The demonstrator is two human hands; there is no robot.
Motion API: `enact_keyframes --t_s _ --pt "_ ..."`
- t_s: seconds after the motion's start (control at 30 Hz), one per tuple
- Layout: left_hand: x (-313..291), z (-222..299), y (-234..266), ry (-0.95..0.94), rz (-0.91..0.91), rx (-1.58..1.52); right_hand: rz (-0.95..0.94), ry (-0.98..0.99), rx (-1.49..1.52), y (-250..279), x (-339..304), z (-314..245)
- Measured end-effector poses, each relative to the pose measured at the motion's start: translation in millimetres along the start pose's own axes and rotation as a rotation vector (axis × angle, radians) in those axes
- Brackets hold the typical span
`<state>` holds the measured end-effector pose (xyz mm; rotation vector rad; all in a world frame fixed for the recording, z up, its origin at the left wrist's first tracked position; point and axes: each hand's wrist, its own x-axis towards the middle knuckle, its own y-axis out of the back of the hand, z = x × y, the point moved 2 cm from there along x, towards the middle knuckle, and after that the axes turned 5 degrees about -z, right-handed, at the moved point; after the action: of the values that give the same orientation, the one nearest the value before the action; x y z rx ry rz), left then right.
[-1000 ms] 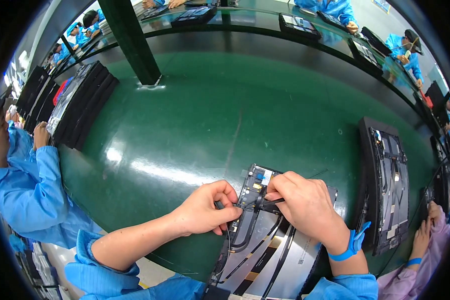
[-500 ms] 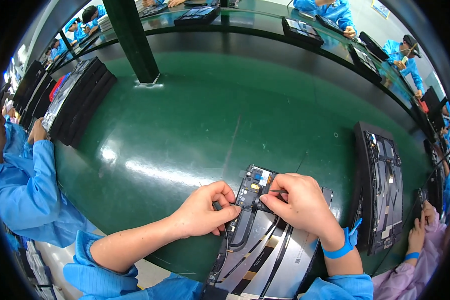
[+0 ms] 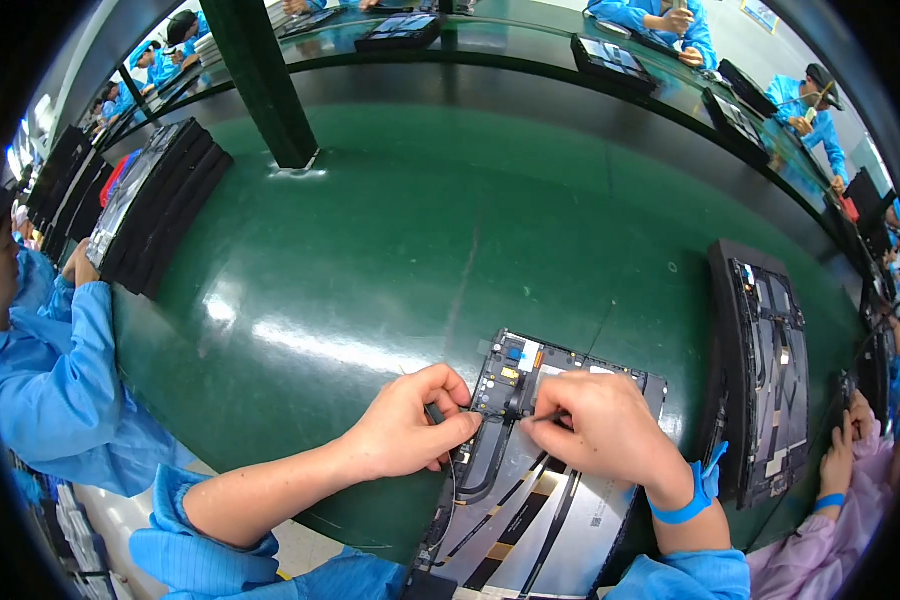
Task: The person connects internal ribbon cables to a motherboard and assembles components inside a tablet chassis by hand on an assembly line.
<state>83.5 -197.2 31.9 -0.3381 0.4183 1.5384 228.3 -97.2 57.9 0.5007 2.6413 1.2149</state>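
An opened tablet-like device (image 3: 580, 510) lies before me, its silver plate, black flat cables and small circuit board (image 3: 510, 375) exposed. At the device's left edge my left hand (image 3: 410, 415) pinches a thin cable (image 3: 454, 490), which runs down along that side. Over the upper middle, beside the board, is my right hand (image 3: 605, 425), closed around a thin dark tool (image 3: 556, 416). Most of that tool is hidden by the fingers, so its exact kind is unclear. A blue band (image 3: 692, 498) circles my right wrist.
To the right, another opened device (image 3: 773, 380) rests on a black foam tray (image 3: 725, 300). Stacked black trays (image 3: 170, 210) stand at the left, where a person in blue (image 3: 60, 380) works. A green post (image 3: 270, 90) rises from the green table (image 3: 370, 250). Co-workers sit beyond and at the right.
My right hand has shifted slightly toward me, turning its knuckles, and uncovers more of the device's upper edge. My left hand keeps its pinch in place.
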Motion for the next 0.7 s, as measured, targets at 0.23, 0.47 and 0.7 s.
enact_keyframes --t_s 0.23,0.47,0.7 --pt "-3 19 3 -0.107 0.113 0.384 -0.041 0.016 -0.058 -4 -1 -5" --pt "14 57 6 -0.296 0.035 0.957 -0.063 0.002 -0.052 -5 -4 -2" --pt "39 59 5 -0.461 -0.387 0.959 -0.084 -0.009 -0.054 -4 -4 -2"
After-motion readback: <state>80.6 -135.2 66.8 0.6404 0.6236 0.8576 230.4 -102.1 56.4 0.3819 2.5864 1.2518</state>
